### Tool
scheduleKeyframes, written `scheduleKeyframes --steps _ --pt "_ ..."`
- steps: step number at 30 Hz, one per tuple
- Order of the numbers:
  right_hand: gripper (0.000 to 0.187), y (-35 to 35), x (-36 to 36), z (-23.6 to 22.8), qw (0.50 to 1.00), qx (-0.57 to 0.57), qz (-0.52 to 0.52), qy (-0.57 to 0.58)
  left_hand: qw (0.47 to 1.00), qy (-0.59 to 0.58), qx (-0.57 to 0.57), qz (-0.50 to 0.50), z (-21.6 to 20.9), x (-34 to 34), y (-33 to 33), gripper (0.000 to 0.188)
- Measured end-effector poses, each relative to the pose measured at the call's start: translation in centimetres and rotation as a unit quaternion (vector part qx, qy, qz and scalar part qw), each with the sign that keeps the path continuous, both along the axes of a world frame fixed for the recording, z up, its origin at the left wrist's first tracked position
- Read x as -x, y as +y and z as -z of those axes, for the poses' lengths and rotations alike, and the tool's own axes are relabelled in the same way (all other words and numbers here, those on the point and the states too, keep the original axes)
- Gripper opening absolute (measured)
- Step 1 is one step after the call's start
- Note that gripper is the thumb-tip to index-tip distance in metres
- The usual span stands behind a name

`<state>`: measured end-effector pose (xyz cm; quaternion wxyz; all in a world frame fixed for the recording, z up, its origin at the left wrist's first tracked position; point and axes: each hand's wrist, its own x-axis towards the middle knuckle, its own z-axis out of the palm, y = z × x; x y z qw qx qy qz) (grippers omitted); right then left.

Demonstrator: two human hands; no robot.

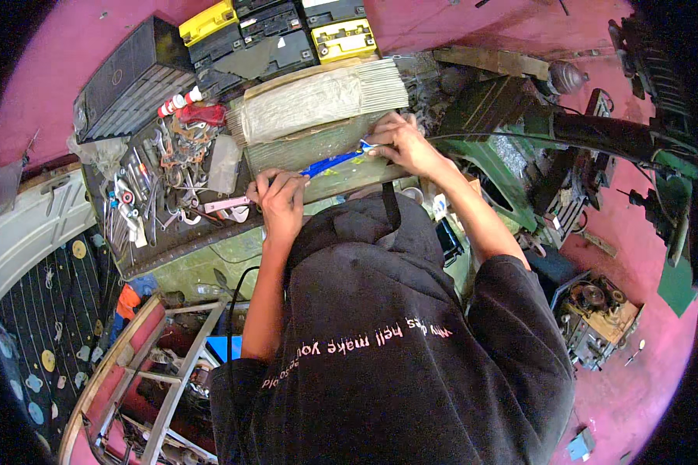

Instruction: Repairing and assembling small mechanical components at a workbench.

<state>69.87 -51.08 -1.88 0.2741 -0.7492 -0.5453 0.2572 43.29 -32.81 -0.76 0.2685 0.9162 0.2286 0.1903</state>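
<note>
A long, narrow blue strip [332, 164] with a blue-and-white end stretches slantwise between my two hands over the bench edge. My left hand [279, 200] is closed, its fingers at the strip's lower left end. A flat pink tool [228, 204] with a darker tip sticks out to the left of that hand; whether the fingers grip it too I cannot tell. At the upper right end, my right hand [403, 146] pinches the strip between thumb and fingers. Just beyond the strip lies a greenish ribbed sheet [310, 147], with a bundle of pale thin rods [318, 101] behind it.
Wrenches and other loose hand tools [159, 186] crowd the bench on the left. Black and yellow batteries [264, 43] stand at the back, beside a dark box [132, 77]. On the right is a green metal machine [496, 163]; a box of metal parts [597, 310] sits lower down.
</note>
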Motion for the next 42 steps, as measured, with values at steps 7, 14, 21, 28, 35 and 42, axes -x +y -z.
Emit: scheduleKeyframes --steps 7,14,21,28,35,42 --pt "0.023 0.7 -0.4 -0.7 0.988 0.016 -0.069 -0.139 1.0 0.018 -0.005 -0.015 -0.4 -0.4 0.6 0.012" --pt "0.023 1.0 -0.2 -0.7 0.983 0.014 -0.086 -0.162 0.999 0.023 -0.017 -0.02 0.0 -0.4 1.2 0.011" --pt "0.023 0.9 -0.1 -0.6 0.995 0.024 -0.059 -0.077 0.999 0.022 -0.02 -0.032 -0.4 -1.0 1.6 0.01" --pt "0.024 1.2 -0.1 -0.4 0.981 0.044 -0.086 -0.17 0.999 0.029 -0.035 -0.023 -0.2 -0.9 1.6 0.013" --pt "0.024 1.2 0.5 -1.1 0.975 0.03 -0.098 -0.196 0.998 0.038 -0.046 -0.017 -0.5 -1.0 1.6 0.011" --pt "0.024 1.0 0.7 -0.6 0.977 0.044 -0.102 -0.182 0.997 0.045 -0.054 -0.012 -0.3 -0.7 1.7 0.01"
